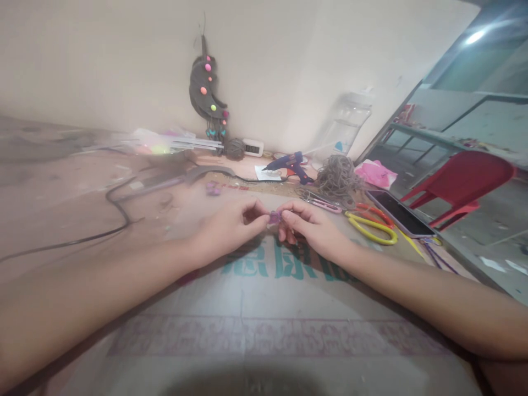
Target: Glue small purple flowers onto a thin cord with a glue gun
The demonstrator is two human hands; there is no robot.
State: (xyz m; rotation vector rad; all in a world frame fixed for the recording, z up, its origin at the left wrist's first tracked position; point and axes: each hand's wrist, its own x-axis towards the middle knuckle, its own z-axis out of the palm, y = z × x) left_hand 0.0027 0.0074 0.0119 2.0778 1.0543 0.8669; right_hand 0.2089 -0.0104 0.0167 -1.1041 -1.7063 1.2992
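Between my two hands is a small purple piece (pixel 274 218), too small and blurred to name. The thumb and forefinger of my left hand (pixel 231 223) pinch its left side. My right hand (pixel 309 223) pinches its right side, with the lower fingers curled beneath. Both hands hover over a grey sheet (pixel 247 297) printed with green characters. Beyond my left hand lies another small purple piece (pixel 213 188). Scissors with yellow and orange handles (pixel 373 228) and a pink-handled tool (pixel 325 204) lie to the right of my right hand.
A blue glue gun (pixel 289 164) rests at the back beside a tangle of grey yarn (pixel 340 177). A phone (pixel 402 214) lies at the right edge. A black cord (pixel 119 212) crosses the left side. A clear jug (pixel 348 121) stands against the wall.
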